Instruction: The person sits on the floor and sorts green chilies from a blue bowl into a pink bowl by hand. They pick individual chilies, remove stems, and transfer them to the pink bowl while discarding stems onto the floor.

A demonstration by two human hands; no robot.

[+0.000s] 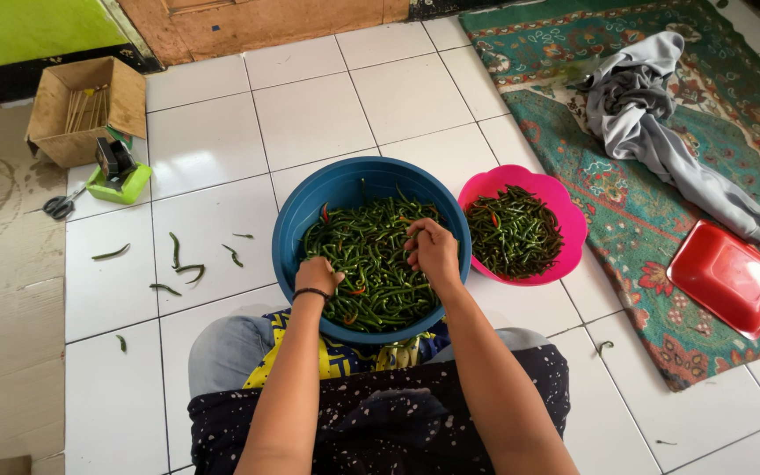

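Observation:
A round blue basin [310, 207] full of green chillies [367, 255] sits on the white tiled floor just in front of my knees. My left hand [317, 275], with a dark band at the wrist, rests fingers-down in the chillies at the basin's near left. My right hand [434, 250] is curled over the chillies at the right side, fingers closed on some of them. A pink bowl [565, 207] holding more green chillies [514, 230] touches the basin's right side.
Loose chillies [182, 264] lie on the tiles to the left. A cardboard box [88, 110], a green container [119, 183] and scissors [61, 207] stand at far left. A patterned rug [661, 176] at right carries grey cloth [653, 123] and an overturned red tub [726, 277].

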